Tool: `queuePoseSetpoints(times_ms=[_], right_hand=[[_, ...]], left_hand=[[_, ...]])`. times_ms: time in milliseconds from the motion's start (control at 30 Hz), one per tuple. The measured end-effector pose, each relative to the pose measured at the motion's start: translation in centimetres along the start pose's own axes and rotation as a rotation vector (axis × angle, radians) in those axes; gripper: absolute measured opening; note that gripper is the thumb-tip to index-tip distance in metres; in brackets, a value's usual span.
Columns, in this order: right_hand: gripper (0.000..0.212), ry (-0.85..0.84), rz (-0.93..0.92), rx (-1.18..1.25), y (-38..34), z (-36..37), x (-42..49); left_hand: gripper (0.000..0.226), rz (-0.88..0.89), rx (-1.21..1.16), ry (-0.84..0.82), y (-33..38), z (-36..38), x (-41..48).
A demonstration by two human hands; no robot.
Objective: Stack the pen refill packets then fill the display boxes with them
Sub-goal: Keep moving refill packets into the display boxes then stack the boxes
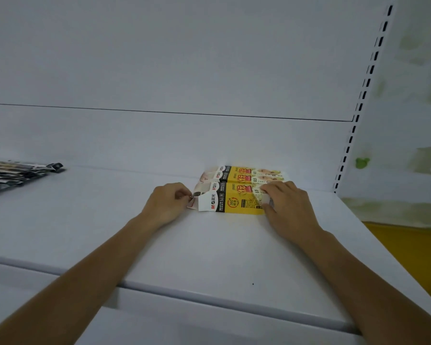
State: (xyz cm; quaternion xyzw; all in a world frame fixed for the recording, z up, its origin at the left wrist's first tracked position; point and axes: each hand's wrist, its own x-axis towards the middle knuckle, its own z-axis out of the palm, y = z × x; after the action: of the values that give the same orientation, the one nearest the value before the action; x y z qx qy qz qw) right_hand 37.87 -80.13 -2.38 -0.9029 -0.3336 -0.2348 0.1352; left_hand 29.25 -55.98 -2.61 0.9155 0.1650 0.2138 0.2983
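Near box (230, 202) flat on shelf (209, 250), far box (239, 173) touching at 12 o'clock. Left hand (166, 205) pinching flap at 9 o'clock end; right hand (288, 207) gripping 3 o'clock end. Packets (13, 175) piled well apart, 9 o'clock.

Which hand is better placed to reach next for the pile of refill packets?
Left, probably. The left hand pinches the left end of the near display box, on the side where the packets lie; the right hand holds its other end and can steady it.
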Motion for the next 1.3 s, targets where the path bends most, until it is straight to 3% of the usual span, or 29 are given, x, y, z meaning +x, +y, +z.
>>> queuePoseSetpoints(times_ms=[167, 233, 333, 467, 533, 667, 800, 1033, 1200, 1300], right_hand=[[0.038, -0.016, -0.015, -0.006, 0.0, -0.2, 0.0], [0.038, -0.019, -0.018, -0.008, -0.1, -0.2, 0.0], [0.037, -0.031, -0.008, -0.012, -0.1, -0.3, 0.0], [0.038, -0.045, -0.010, -0.035, -0.2, -0.4, 0.0], [0.038, -0.048, -0.005, -0.027, -0.2, -0.4, 0.0], [0.038, -0.055, -0.003, -0.027, -0.2, -0.5, -0.1], [0.038, -0.068, -0.033, -0.014, -0.6, -0.8, 0.0], [0.041, -0.043, -0.023, 0.041, -0.6, -0.7, -0.2], [0.041, -0.005, -0.025, 0.082, -0.3, -0.6, -0.1], [0.036, -0.023, -0.043, 0.078, -0.1, -0.4, -0.2]], left_hand=[[0.020, 0.152, -0.018, -0.106, 0.3, 0.4, -0.3], [0.019, 0.217, 0.081, -0.205, 0.8, 0.6, -0.6], [0.029, 0.184, 0.092, -0.350, 1.8, 0.6, -1.3], [0.046, 0.053, -0.059, -0.009, 1.4, 0.4, -0.9], [0.049, 0.020, 0.051, -0.058, 1.3, 0.3, -0.9], [0.057, 0.174, 0.175, -0.121, 1.3, 0.9, -0.9], [0.028, 0.017, 0.005, -0.066, 1.1, 1.1, -0.7], [0.031, 0.042, -0.025, -0.165, 0.9, 1.0, -0.4], [0.026, 0.087, -0.172, 0.052, 1.2, 0.7, -1.0], [0.022, 0.164, -0.199, 0.065, 1.4, 0.7, -1.0]])
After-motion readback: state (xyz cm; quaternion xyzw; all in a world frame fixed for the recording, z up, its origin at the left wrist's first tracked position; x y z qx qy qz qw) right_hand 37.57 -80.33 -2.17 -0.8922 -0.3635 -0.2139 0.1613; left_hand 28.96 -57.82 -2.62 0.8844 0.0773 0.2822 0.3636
